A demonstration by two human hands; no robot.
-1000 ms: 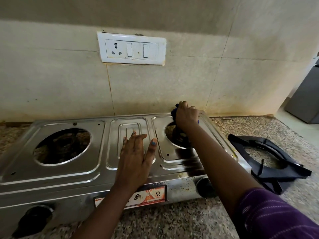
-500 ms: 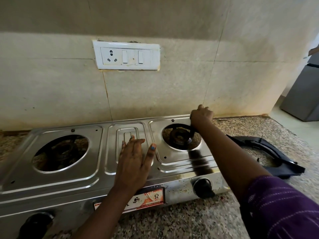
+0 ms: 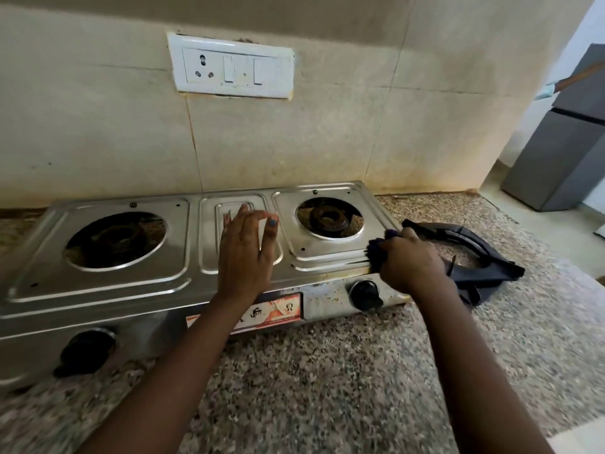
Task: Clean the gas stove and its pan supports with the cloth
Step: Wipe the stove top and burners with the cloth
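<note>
- Since the earlier frames, the right hand (image 3: 409,262) is travelling from the back right corner of the gas stove (image 3: 131,280) forward along its right edge, and is now working at the front right corner.
- That hand is bunching a dark blue cloth (image 3: 376,253) in curled fingers and pressing it against the steel edge just above the right knob (image 3: 365,294).
- Meanwhile the left hand (image 3: 245,253) is lying flat, fingers straight, on the middle panel, holding nothing and apparently steadying the stove.
- Judging by progress: the top plate is looking mostly shiny, yet brown grime is showing on the front face around the right knob, and both burner wells are looking dark and dirty.
- One black pan support (image 3: 471,253) is lying off the stove on the granite counter (image 3: 327,371), just beside its right end, seemingly awaiting wiping; a second support is not showing.
- Lengthwise, the stove is running left to right along the tiled wall (image 3: 327,136), knobs facing the person.
</note>
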